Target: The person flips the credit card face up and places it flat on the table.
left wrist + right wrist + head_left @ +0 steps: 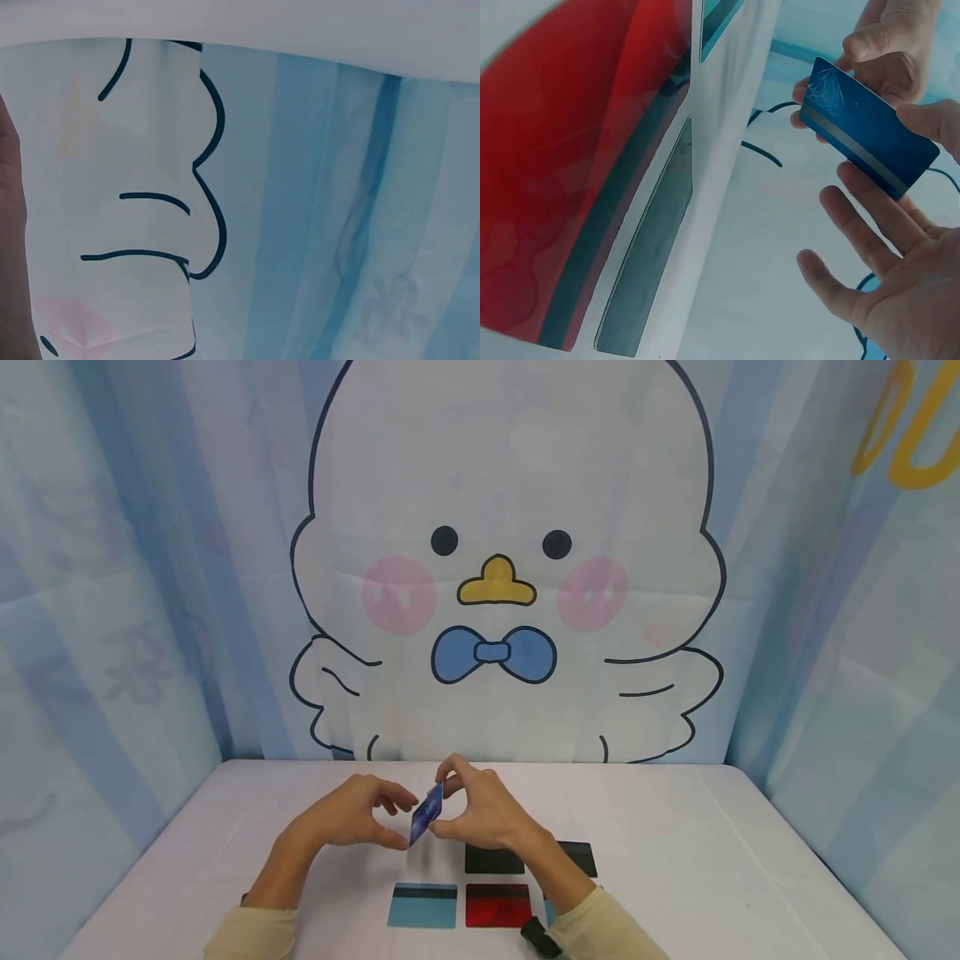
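My right hand point(487, 810) pinches a dark blue bank-style card point(426, 814) by its edges, between thumb and fingers, above the table. The card stands tilted; in the right wrist view a grey stripe and a pale line pattern show on it. My left hand point(356, 814) is just left of the card, its fingers loosely bent and its thumb tip right at the lower corner. From the right wrist, the left fingertips point(798, 120) show behind the card's far end. Only a strip of the left hand is visible at the edge of the left wrist view.
On the white table point(675, 860) lie a light blue card point(422, 907), a red card point(498, 908) and two black cards, one left point(493, 860) and one right point(579, 857). Another blue card point(550, 912) is mostly hidden under my right forearm. A printed curtain point(495, 718) stands behind.
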{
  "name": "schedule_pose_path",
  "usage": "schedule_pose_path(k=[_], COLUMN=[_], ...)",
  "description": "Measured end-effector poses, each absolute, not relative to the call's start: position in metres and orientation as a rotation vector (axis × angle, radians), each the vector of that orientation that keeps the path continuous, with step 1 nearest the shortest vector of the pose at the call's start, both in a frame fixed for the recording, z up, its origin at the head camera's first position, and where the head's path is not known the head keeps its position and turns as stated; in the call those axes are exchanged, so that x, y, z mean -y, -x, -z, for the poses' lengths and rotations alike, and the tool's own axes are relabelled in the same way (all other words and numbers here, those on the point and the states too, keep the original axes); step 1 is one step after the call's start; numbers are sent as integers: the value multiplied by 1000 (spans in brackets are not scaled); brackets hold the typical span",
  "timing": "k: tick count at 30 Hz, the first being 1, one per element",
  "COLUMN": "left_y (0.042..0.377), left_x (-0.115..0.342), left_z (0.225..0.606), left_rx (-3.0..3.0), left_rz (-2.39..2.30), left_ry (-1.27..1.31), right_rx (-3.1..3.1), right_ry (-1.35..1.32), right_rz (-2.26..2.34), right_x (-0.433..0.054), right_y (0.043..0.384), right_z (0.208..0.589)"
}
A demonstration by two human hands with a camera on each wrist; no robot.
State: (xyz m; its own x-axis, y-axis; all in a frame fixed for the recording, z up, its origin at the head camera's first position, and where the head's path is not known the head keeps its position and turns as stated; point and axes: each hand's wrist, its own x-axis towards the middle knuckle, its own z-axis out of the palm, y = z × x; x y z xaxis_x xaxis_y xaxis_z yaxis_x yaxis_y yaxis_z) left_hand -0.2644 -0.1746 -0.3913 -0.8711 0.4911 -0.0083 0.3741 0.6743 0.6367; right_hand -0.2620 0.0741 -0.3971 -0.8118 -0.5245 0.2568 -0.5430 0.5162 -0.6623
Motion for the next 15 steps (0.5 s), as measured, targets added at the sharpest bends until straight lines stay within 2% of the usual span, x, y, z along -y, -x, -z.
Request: schedule_pose_path(k=[15], left_y=[264], left_x=[173], left_z=[392], left_rx=[-2711], left_rz=[-982], left_ry=[-726], right_rx=[2767], right_ry=[-921], right_rz=[-1225], right_x=[-72], right_y=[260], right_z=[398])
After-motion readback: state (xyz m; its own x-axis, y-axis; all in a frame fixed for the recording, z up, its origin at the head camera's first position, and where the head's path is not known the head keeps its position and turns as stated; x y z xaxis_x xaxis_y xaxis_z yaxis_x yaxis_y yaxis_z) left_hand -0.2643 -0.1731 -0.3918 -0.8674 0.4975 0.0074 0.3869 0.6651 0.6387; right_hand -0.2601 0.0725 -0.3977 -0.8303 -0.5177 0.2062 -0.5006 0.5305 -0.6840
